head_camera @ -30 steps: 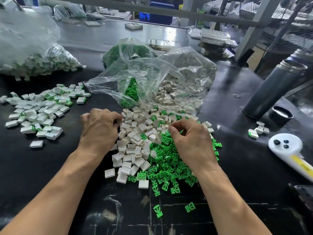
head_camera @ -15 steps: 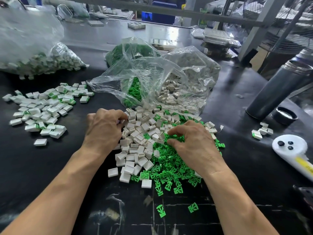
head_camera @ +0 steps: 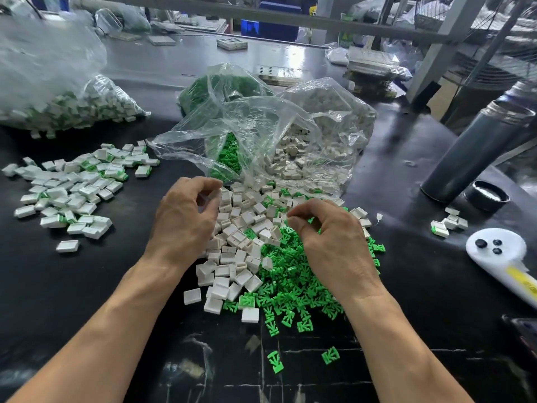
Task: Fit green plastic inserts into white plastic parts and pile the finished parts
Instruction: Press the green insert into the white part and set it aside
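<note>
While both hands work over the middle of the black bench, the left hand hovers with its fingers curled at the edge of the heap of white parts; something pale sits under the fingertips, but whether it is gripped cannot be told. The right hand has thumb and forefinger pinched together above the heap of green inserts; what they hold is too small to make out. The two heaps touch and mix where they meet, each far too many to count. Two green inserts lie apart near the front edge. To the left spreads the pile of finished parts, several dozen, with one lying alone just in front. Three clear bags stand behind. On the right stand one grey flask, one black lid, a small cluster of about six parts and one white handheld device.
</note>
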Demonstrator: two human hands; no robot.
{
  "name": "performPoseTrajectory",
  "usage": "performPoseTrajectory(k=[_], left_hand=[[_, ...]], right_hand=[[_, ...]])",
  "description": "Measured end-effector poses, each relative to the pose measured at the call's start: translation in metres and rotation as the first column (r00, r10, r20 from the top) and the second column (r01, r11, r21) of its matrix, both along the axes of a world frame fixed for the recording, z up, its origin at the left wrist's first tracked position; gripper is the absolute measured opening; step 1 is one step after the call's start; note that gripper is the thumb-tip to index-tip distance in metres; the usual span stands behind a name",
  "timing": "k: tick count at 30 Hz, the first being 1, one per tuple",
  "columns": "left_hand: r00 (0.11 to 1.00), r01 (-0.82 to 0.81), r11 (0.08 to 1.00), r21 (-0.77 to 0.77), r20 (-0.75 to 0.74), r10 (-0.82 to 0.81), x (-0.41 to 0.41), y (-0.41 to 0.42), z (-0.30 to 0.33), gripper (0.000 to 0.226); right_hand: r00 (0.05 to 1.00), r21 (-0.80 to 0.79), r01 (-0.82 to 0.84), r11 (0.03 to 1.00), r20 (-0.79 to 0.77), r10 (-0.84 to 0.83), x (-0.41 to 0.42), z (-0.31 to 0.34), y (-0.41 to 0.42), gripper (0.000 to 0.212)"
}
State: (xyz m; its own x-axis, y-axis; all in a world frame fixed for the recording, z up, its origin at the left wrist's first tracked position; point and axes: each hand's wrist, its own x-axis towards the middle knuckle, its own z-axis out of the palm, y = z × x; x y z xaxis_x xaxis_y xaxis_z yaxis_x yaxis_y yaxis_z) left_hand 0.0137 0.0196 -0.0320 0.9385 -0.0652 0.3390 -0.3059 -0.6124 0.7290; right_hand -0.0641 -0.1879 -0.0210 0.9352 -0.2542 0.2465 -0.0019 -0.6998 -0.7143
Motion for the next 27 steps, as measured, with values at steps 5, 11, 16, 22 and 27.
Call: performPoseTrajectory(k=[5,11,16,22,27], left_hand=[[0.982,0.132,0.92,-0.369,-0.08,-0.173,-0.024,-0.013,0.005,0.02],[0.944,0.218,0.807,-0.548,-0.091,-0.316,-0.035,-0.032,0.006,0.029],[0.937,0.253,0.82,-0.514,-0.08,-0.339,-0.039,-0.037,0.005,0.043],[0.943,0.297,0.876,-0.381,-0.029,-0.332,-0.041,-0.038,0.004,0.048],[0.944,0.304,0.885,-0.353,-0.016,-0.33,-0.042,-0.038,0.002,0.043]], right_hand=[[1.0,0.026,-0.011,1.0,-0.002,0.011,0.0,-0.001,0.001,0.004],[0.994,0.365,-0.035,0.93,0.107,-0.004,0.002,-0.007,0.002,0.009],[0.985,0.68,-0.149,0.718,0.162,0.05,0.005,-0.006,0.01,0.009],[0.985,0.675,-0.162,0.72,0.159,0.073,0.002,-0.005,0.016,0.01],[0.98,0.619,-0.175,0.766,0.183,0.076,-0.001,-0.004,0.015,0.007]])
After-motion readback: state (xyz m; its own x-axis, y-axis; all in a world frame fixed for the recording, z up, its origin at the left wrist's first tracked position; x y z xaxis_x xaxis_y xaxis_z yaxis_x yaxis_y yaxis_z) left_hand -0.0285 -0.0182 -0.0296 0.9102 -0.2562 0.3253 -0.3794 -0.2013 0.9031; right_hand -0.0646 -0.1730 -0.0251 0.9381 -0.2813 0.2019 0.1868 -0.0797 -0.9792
